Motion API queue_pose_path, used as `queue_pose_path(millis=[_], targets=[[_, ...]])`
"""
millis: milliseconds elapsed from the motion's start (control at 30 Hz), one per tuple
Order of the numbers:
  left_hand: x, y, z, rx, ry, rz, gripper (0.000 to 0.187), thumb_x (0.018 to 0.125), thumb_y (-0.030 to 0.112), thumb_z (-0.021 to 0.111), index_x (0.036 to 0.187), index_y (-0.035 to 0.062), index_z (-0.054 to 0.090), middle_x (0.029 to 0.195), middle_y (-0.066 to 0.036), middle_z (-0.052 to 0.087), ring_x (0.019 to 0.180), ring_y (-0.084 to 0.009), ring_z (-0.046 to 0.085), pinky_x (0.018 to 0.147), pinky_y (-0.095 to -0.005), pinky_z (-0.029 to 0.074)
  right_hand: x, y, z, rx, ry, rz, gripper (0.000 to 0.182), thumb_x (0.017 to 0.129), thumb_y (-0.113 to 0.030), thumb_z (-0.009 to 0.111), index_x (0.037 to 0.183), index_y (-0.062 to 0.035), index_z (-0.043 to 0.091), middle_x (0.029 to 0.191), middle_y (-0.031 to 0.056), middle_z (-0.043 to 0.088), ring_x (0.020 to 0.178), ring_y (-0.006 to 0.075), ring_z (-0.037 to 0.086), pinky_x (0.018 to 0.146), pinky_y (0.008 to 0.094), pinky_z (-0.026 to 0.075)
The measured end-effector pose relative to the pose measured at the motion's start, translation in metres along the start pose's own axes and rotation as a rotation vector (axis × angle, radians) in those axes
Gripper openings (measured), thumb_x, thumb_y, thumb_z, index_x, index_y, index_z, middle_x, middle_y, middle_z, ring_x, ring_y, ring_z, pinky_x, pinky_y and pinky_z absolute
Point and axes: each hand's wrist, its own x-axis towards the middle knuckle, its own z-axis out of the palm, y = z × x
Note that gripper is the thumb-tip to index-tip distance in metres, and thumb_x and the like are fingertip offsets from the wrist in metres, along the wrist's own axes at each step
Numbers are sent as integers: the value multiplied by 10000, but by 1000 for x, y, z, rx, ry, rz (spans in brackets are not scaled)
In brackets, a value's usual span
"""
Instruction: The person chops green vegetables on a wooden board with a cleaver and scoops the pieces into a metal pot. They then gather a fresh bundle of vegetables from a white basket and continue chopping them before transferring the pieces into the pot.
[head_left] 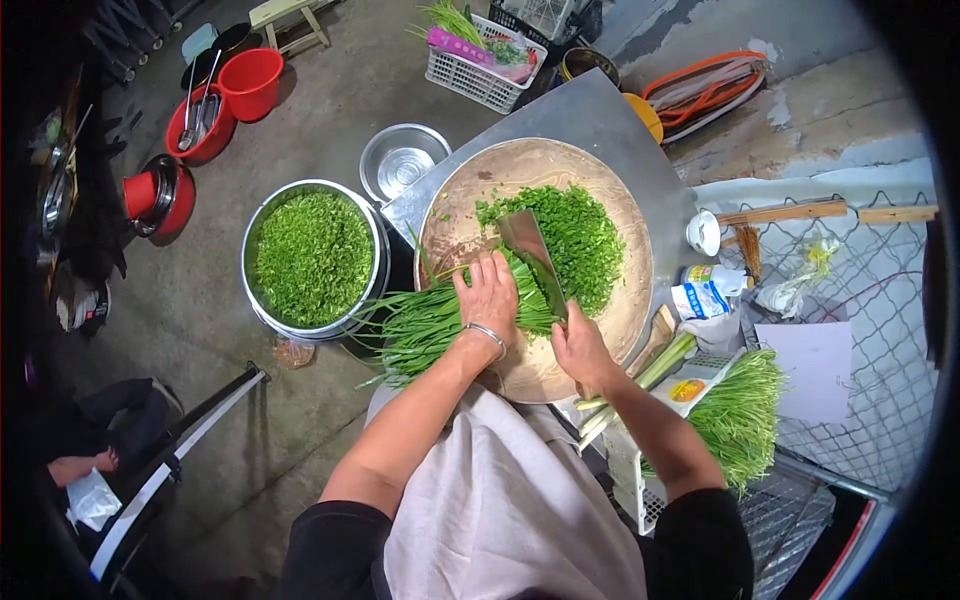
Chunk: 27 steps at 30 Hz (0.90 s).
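The right hand (582,350) hides most of the handle of the cleaver (528,246), the left hand (489,297) covers some stalks (425,330), and print on the packet (700,300) is illegibly small.

A grey metal worktop (570,112) carries a round wooden chopping board (560,162); on the concrete floor (310,125), well beyond the board to its left, stands a red bucket (250,88).

Left hand (490,298) holds greens (425,325); right hand (583,350), cleaver (531,246)
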Motion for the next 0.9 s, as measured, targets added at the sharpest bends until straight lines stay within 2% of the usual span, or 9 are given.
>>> queue_pose_path(millis=[33,100,200,367,467,567,667,767,900], targets=[[-1,-1,-6,-23,-25,7,920,709,187,805,1481,-80,381,1409,-205,486,1286,-316,472,1100,-520,329,-8,2,7,-20,109,-67,312,964,-159,533,1165,65,447,745,321,634,711,539,628,659,581,497],[-8,-1,-21,-99,-75,29,1142,578,233,904,1500,-105,320,1405,-214,475,1298,-333,460,1135,-496,314,-8,9,5,-19,55,-38,307,969,-165,530,1179,43,449,744,321,633,723,539,629,667,584,495],[-12,-9,-9,-99,56,56,1183,551,240,920,1492,-126,302,1402,-227,464,1305,-342,452,1137,-488,311,-8,-20,-34,-28,-20,29,311,973,-174,526,1198,25,443,786,335,636,794,541,633,722,598,482],[-11,-3,-23,-116,-33,20,1004,600,153,850,1442,-120,377,1401,-238,457,1300,-359,448,1113,-477,317,-60,-61,-99,-39,-81,52,370,965,-154,522,1243,69,420,858,370,636,871,552,626,784,598,468],[-7,-6,8,11,27,32,1297,410,332,983,1459,-95,352,1409,-234,436,1312,-366,433,1113,-501,317,-67,-68,-101,-51,-191,126,389,963,-145,525,1242,103,415,865,378,635,879,555,624,811,590,471],[-6,-4,15,58,84,23,1265,427,338,978,1448,-101,374,1395,-222,448,1296,-354,441,1091,-499,329,-56,-59,-94,-52,-244,116,341,963,-143,527,1186,95,429,867,375,636,874,551,626,809,593,474],[-4,-2,0,-5,-21,17,821,743,122,740,1457,-95,398,1430,-237,459,1298,-338,462,1096,-516,333,-39,-42,-77,13,-198,50,285,960,-145,536,1119,72,439,846,367,634,838,540,634,761,595,487],[-5,-1,-4,-3,-35,21,780,779,119,704,1460,-99,395,1428,-238,465,1302,-342,461,1096,-509,344,-3,-14,-9,-4,-55,16,266,955,-150,553,1097,47,446,758,339,627,757,529,639,681,586,502],[-17,-7,-4,-81,-71,38,989,677,234,833,1471,-116,358,1429,-244,454,1341,-362,432,1148,-508,299,-9,-4,15,40,111,-68,275,944,-145,576,1111,42,463,710,291,633,702,523,632,630,567,504]])
